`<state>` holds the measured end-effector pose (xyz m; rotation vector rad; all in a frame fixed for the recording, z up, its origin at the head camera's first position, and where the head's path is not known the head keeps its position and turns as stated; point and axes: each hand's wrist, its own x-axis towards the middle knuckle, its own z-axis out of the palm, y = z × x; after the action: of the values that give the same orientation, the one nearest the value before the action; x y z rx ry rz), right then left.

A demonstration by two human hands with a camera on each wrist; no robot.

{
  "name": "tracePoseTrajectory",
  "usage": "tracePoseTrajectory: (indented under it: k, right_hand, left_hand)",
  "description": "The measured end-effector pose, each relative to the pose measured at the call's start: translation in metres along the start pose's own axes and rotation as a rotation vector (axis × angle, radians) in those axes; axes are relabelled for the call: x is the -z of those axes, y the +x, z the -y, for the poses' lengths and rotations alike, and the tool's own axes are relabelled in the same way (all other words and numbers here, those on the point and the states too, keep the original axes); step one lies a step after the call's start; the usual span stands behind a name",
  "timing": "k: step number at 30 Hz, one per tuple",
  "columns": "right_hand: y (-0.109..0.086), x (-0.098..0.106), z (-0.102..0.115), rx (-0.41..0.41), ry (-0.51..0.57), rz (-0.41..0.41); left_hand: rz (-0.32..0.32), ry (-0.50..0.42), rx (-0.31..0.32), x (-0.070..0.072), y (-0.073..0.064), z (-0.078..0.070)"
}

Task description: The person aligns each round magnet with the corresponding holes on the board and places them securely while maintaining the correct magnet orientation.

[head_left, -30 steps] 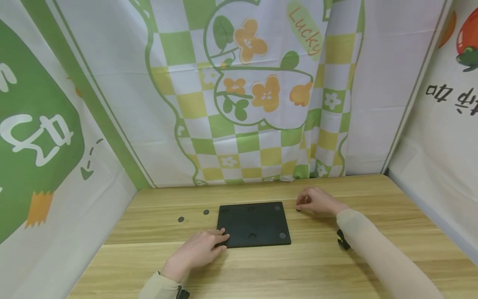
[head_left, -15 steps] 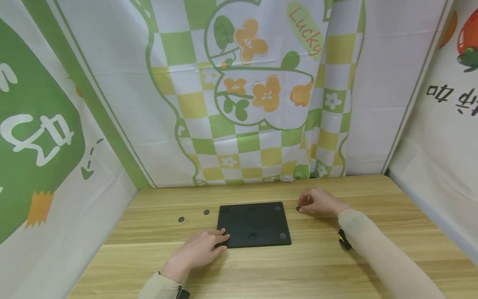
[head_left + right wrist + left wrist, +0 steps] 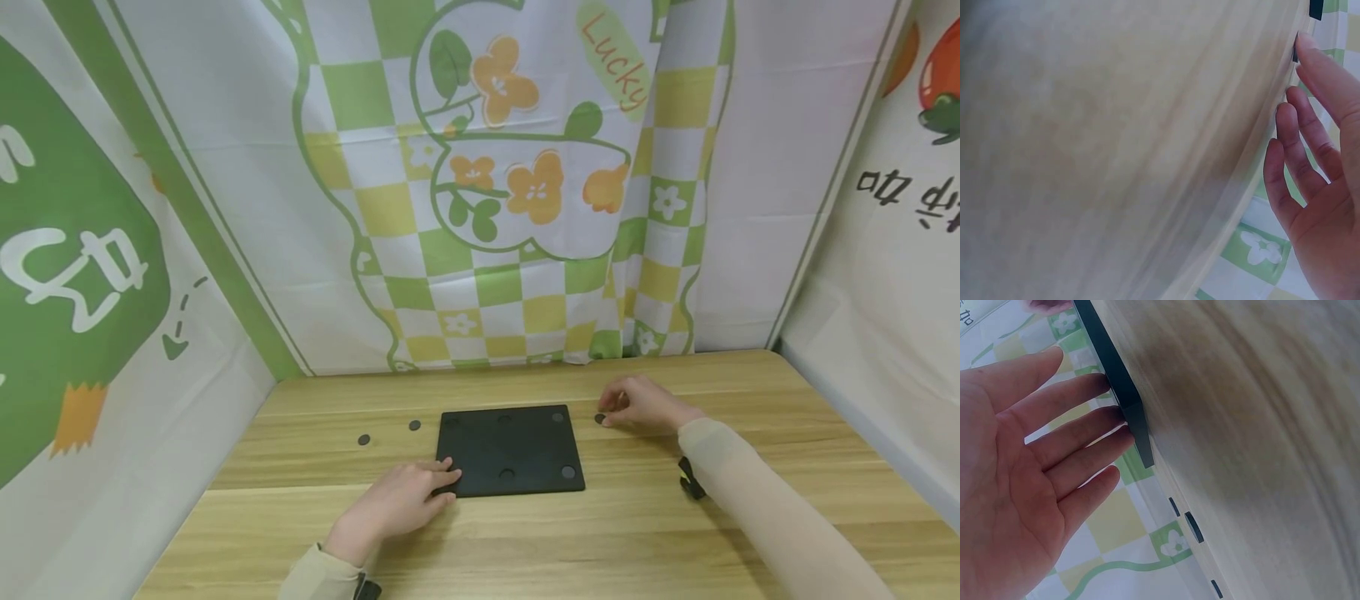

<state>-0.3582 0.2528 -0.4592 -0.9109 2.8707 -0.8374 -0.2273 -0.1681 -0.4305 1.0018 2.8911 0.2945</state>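
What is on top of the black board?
Grey discs at both right corners, round marks elsewhere, and the left hand at the near-left corner. What the hand covers is hidden.

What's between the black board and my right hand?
A small dark disc, right by your right hand; from there to the black board, the wooden table is bare, as the head view shows.

- Left hand (image 3: 401, 497) is hiding the near-left corner of the black board (image 3: 506, 450).
- Right hand (image 3: 645, 402) is partly covering a dark disc (image 3: 599, 419).
- Head view's lower edge is cropping both sleeves (image 3: 780, 508).
- Tabletop (image 3: 1116, 156) is blurring.
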Motion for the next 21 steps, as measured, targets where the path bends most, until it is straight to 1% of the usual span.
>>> tracePoseTrajectory:
  k: [10,14,21]
  right_hand:
    - [0.0019,-0.0015,-0.0014,-0.009,0.017,0.004]
    - [0.0037,-0.0008,-0.0006,-0.036,0.031,0.008]
    - [0.0060,-0.0007,-0.0023,-0.029,0.039,0.023]
  left_hand:
    - [-0.005,-0.004,0.006,-0.0011,0.0000,0.0008]
    - [-0.008,-0.005,0.008,-0.0010,-0.0004,0.0006]
    - [-0.005,-0.006,0.002,-0.0013,-0.0001,0.0018]
